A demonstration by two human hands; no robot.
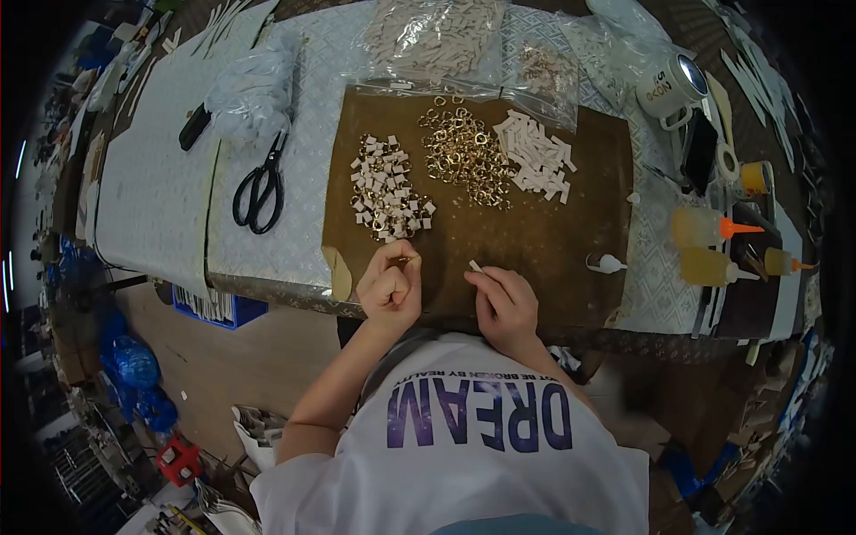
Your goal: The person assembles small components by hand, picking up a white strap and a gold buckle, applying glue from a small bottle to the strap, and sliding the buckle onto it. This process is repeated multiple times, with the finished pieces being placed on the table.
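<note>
My left hand [390,283] is closed in a pinch around a small gold-coloured metal piece [408,259]; most of it is hidden by the fingers. My right hand [505,305] pinches a short white strip [474,266] by its lower end, with the other end sticking out. Both hands are over the near edge of a brown mat [571,241], a little apart. Beyond my left hand lies a pile of gold rings with white tabs [389,189]. Loose gold metal rings [465,152] are heaped mid-mat, beside a pile of white strips [537,153].
Black-handled scissors [259,198] lie left of the mat. Plastic bags of pieces [432,40] stand at the back. On the right are a small white-tipped bottle [608,263], glue bottles [700,227], a white mug [670,87] and a phone [699,153].
</note>
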